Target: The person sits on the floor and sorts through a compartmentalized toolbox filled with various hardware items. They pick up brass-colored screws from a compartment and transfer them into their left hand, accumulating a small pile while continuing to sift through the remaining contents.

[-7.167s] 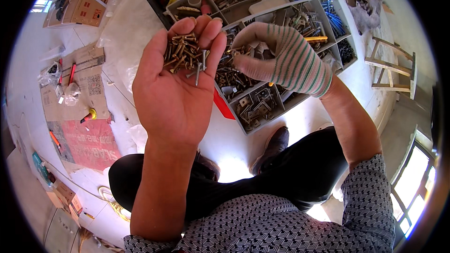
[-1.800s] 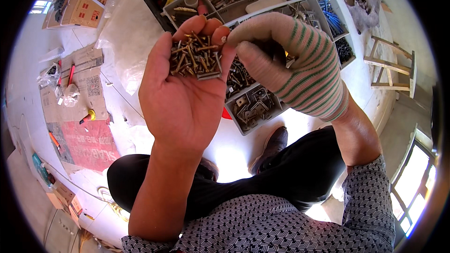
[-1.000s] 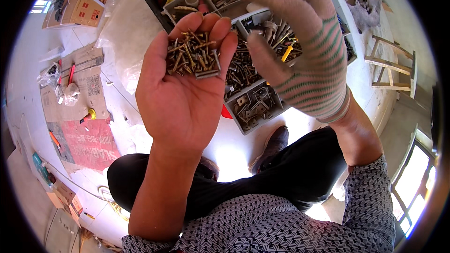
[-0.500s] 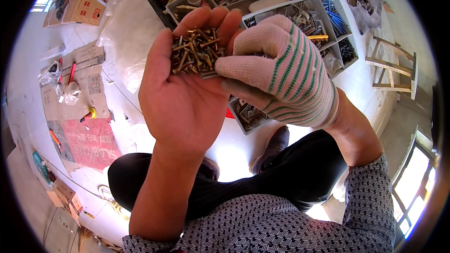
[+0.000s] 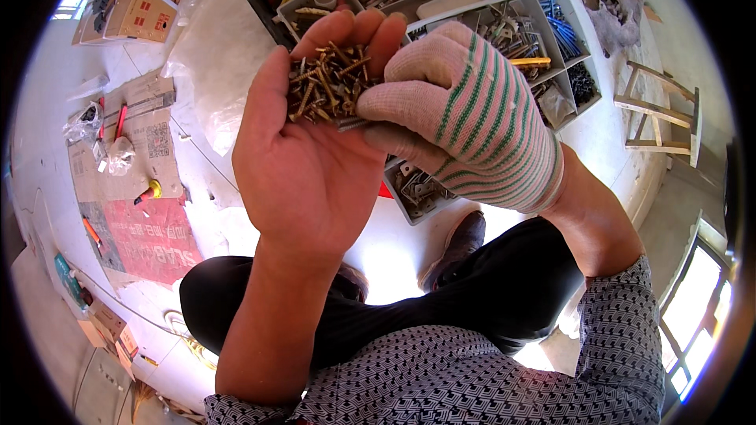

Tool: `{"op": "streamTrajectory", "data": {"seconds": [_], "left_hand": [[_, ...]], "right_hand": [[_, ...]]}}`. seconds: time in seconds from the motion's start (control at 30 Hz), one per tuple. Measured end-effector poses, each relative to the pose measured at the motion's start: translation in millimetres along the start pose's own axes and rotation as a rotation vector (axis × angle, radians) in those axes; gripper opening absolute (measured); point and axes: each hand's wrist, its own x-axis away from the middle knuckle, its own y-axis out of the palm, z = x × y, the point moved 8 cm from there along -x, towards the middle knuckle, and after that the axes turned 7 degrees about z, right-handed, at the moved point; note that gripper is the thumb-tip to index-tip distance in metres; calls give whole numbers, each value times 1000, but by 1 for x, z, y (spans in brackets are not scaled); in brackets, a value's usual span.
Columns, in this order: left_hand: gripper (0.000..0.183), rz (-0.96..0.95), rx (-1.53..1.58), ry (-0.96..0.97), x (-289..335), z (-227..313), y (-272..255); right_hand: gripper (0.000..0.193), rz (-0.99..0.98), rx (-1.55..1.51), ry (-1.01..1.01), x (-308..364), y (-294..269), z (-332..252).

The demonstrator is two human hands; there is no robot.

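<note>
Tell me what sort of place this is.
Probably a room under renovation: a compartmented hardware organizer lies open on the floor, with flattened cardboard spread to its left and a wooden frame to its right.

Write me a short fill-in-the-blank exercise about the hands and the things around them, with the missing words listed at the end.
1. The gold-coloured screws rest in the left hand, whose palm faces ____.
2. The right hand wears a knitted glove with ____ stripes.
3. Next to the small black pieces, the long pieces are coloured ____.
4. The wooden slatted frame is on the ____ side of the picture.

Missing words: upward; green; blue; right.
</note>
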Motion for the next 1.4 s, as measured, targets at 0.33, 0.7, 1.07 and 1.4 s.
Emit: {"op": "streamTrajectory", "data": {"seconds": [0.33,0.7,1.07,1.4], "left_hand": [[54,-8,-28,-4,-1,-1,-3],[53,24,8,-2,0,2,-2],[44,14,68,156,-1,32,1],[44,-18,76,132,-1,33,-1]], "right_hand": [[31,210,-46,-126,9,2,-3],[26,100,-258,92,12,4,8],[9,19,-365,437,27,-11,39],[10,-9,-309,479,38,-11,56]]}}
